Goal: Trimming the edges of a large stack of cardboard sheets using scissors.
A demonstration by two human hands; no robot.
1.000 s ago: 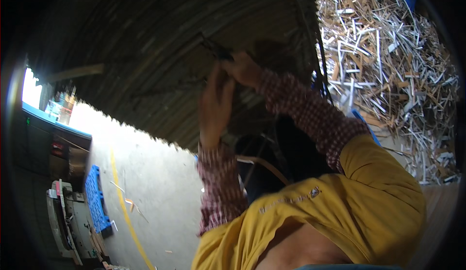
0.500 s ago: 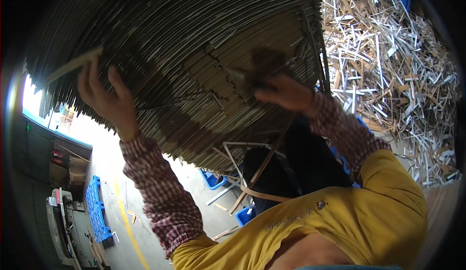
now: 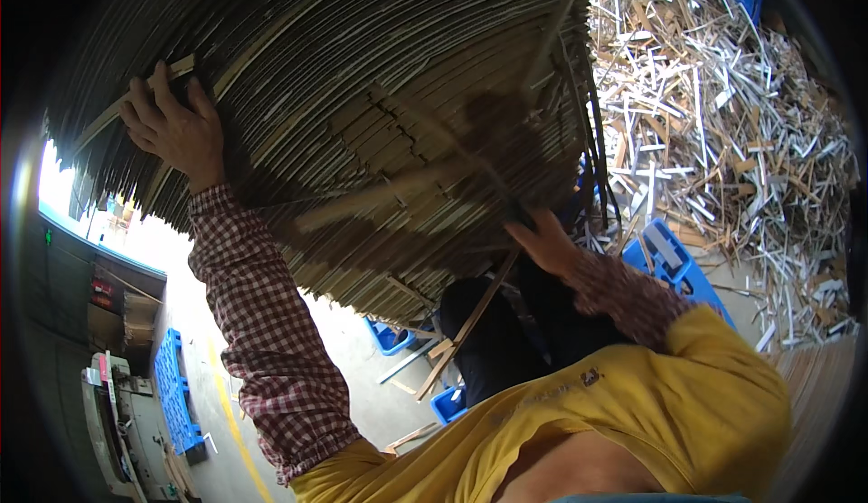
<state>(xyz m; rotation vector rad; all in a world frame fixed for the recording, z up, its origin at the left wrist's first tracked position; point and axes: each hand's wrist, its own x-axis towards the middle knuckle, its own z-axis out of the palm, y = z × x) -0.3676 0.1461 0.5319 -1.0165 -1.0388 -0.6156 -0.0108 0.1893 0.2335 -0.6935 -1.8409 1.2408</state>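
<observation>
A huge stack of cardboard sheets fills the upper middle, its many thin edges facing me. At its far left my left hand lies against the edges with fingers apart. Their tips touch a protruding pale cardboard strip. My right hand is closed round a dark-handled tool low at the stack's right side. Motion blurs the tool, so its exact kind cannot be made out. Blurred loose strips hang or fall in front of the stack, left of the tool.
A large heap of white and brown scrap strips covers the right side. Blue plastic pallets stand at right and left. Blue crates and loose strips lie on the floor near my legs.
My right hand has swung down and slightly right with the tool, and loose strips now show blurred before the stack. My left hand has moved a little left and lies against the edges.
</observation>
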